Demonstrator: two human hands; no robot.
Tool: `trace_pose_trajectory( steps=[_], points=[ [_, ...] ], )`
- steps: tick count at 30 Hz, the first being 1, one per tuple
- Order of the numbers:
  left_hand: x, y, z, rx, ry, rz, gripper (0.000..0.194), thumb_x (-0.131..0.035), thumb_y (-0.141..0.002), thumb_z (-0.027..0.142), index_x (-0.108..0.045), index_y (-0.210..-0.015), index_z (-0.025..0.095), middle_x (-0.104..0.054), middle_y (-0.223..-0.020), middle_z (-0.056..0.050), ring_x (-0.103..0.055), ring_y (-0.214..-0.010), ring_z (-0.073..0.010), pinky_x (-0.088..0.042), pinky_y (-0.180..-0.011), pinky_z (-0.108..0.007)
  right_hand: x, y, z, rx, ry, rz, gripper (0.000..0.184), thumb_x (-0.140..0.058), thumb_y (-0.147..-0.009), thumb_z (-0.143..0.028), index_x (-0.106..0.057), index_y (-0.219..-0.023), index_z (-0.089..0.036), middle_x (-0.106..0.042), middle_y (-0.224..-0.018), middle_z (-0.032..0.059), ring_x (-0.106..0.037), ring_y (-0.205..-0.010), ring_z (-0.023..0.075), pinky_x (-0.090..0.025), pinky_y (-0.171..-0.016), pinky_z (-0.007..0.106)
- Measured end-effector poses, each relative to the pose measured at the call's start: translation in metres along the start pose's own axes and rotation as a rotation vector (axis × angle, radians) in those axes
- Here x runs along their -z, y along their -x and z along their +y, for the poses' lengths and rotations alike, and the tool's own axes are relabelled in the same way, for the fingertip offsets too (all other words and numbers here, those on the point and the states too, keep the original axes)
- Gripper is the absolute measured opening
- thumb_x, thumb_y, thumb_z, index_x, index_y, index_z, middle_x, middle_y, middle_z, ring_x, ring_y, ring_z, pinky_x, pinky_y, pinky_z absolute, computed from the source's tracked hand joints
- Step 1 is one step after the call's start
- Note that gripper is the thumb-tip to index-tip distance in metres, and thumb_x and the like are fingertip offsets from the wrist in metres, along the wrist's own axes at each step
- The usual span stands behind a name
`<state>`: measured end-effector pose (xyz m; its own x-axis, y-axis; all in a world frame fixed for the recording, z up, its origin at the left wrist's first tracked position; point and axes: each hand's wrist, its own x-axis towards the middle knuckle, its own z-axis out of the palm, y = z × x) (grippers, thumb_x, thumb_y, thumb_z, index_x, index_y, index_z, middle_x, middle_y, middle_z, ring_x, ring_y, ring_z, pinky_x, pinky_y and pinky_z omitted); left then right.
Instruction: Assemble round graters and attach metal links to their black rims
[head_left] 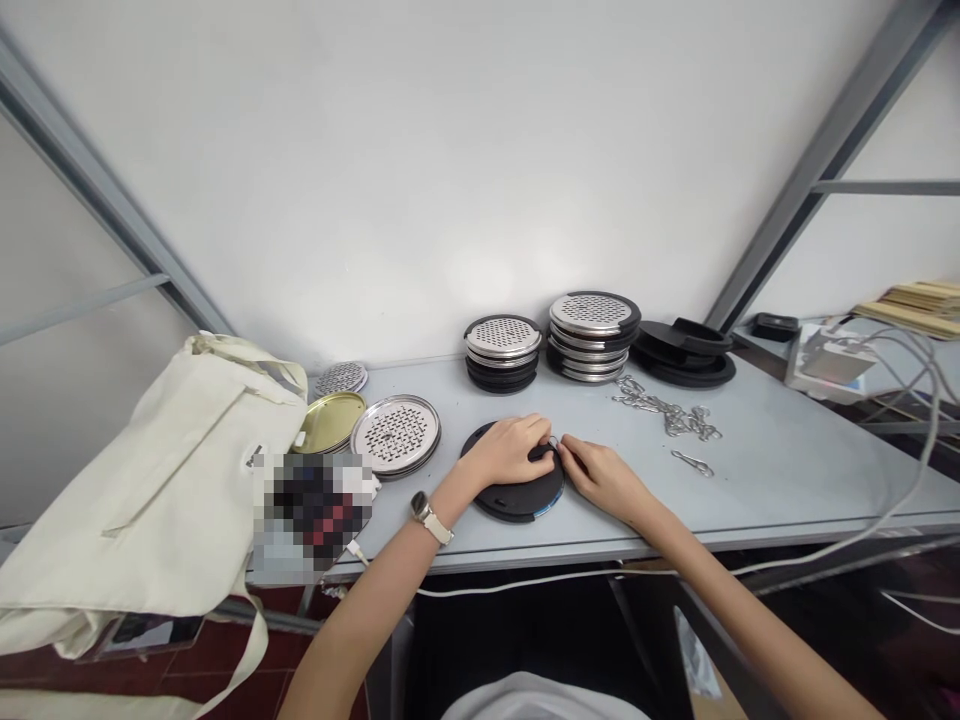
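Observation:
A black round disc (pixel 506 500) with a short blue strip at its edge lies on the grey table in front of me. My left hand (pixel 514 452) rests over it, fingers curled down onto its right side. At that same edge, my right hand (pixel 596 475) pinches a small metal snap hook (pixel 553 441), mostly hidden by the fingers. To the right lie a loose snap hook (pixel 692 463) and a heap of snap hooks (pixel 675 415). Perforated metal discs (pixel 395 433) and a gold-coloured lid (pixel 328 422) sit to the left.
Along the wall stand two stacks of perforated discs with black rims, a left stack (pixel 503 350) and a right stack (pixel 592 335), beside black covers (pixel 682 350). A cream bag (pixel 165 480) leans at left. One white cable (pixel 525 582) runs along the front edge.

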<state>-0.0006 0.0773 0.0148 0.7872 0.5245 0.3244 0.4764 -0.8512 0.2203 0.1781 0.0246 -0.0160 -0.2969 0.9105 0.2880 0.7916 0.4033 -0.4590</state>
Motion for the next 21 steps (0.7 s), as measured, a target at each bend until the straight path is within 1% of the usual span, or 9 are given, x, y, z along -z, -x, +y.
trace_pose_trajectory(
  steps=[2, 5, 7, 10, 12, 16, 21],
  points=[
    [0.0008, 0.0000, 0.0008, 0.014, 0.025, 0.003, 0.012, -0.049, -0.082, 0.026, -0.047, -0.091, 0.019, -0.056, -0.081, -0.001, -0.054, -0.072, -0.0164, -0.040, -0.066, -0.027, -0.0001, -0.0002, 0.0000, -0.002, 0.000, -0.001, 0.026, -0.029, -0.094, -0.027, -0.042, -0.072, -0.022, -0.053, -0.059, 0.0001, -0.049, -0.051, 0.0153, -0.034, -0.053, 0.025],
    [0.0017, 0.0001, 0.0019, 0.054, 0.074, -0.003, 0.029, -0.050, -0.082, 0.026, -0.044, -0.109, 0.017, -0.056, -0.077, 0.000, -0.056, -0.071, -0.0171, -0.042, -0.066, -0.028, 0.0000, -0.0002, 0.0000, -0.006, 0.000, -0.005, 0.026, -0.029, -0.094, -0.027, -0.042, -0.072, -0.022, -0.054, -0.059, 0.0005, -0.049, -0.051, 0.0153, -0.034, -0.053, 0.025],
    [0.0019, 0.0000, 0.0020, 0.055, 0.079, -0.004, 0.034, -0.050, -0.082, 0.026, -0.043, -0.115, 0.016, -0.057, -0.079, -0.001, -0.057, -0.074, -0.0178, -0.043, -0.068, -0.029, 0.0003, -0.0001, -0.0001, -0.004, 0.001, -0.006, 0.026, -0.029, -0.094, -0.027, -0.043, -0.072, -0.022, -0.054, -0.059, 0.0007, -0.049, -0.051, 0.0153, -0.034, -0.053, 0.026],
    [0.0015, -0.0001, 0.0016, 0.022, 0.035, -0.003, 0.023, -0.049, -0.083, 0.026, -0.050, -0.104, 0.017, -0.057, -0.086, -0.003, -0.057, -0.077, -0.0180, -0.043, -0.071, -0.029, 0.0002, 0.0000, 0.0001, 0.001, -0.005, -0.007, 0.027, -0.029, -0.094, -0.028, -0.044, -0.073, -0.022, -0.055, -0.061, 0.0011, -0.050, -0.052, 0.0153, -0.034, -0.053, 0.026],
    [0.0013, -0.0001, 0.0014, 0.020, 0.003, -0.014, 0.016, -0.049, -0.083, 0.027, -0.052, -0.096, 0.018, -0.057, -0.087, -0.003, -0.056, -0.077, -0.0177, -0.042, -0.070, -0.029, -0.0001, 0.0000, 0.0004, 0.006, -0.006, -0.005, 0.027, -0.029, -0.094, -0.027, -0.045, -0.074, -0.022, -0.056, -0.062, 0.0016, -0.050, -0.052, 0.0152, -0.035, -0.054, 0.026],
    [0.0013, 0.0000, 0.0012, 0.039, -0.003, -0.030, 0.014, -0.049, -0.083, 0.028, -0.052, -0.093, 0.019, -0.056, -0.085, -0.002, -0.056, -0.076, -0.0170, -0.042, -0.070, -0.028, -0.0004, -0.0001, 0.0012, 0.003, -0.021, 0.007, 0.027, -0.029, -0.094, -0.027, -0.045, -0.073, -0.022, -0.056, -0.062, 0.0014, -0.050, -0.052, 0.0149, -0.035, -0.054, 0.025],
    [0.0008, 0.0002, 0.0008, 0.037, -0.008, -0.023, 0.011, -0.050, -0.083, 0.029, -0.050, -0.089, 0.019, -0.055, -0.083, -0.002, -0.054, -0.073, -0.0162, -0.041, -0.067, -0.028, 0.0005, 0.0000, 0.0020, -0.029, -0.059, 0.007, 0.030, -0.028, -0.095, -0.031, -0.043, -0.070, -0.023, -0.054, -0.059, -0.0002, -0.050, -0.051, 0.0147, -0.034, -0.053, 0.025]
  ],
)
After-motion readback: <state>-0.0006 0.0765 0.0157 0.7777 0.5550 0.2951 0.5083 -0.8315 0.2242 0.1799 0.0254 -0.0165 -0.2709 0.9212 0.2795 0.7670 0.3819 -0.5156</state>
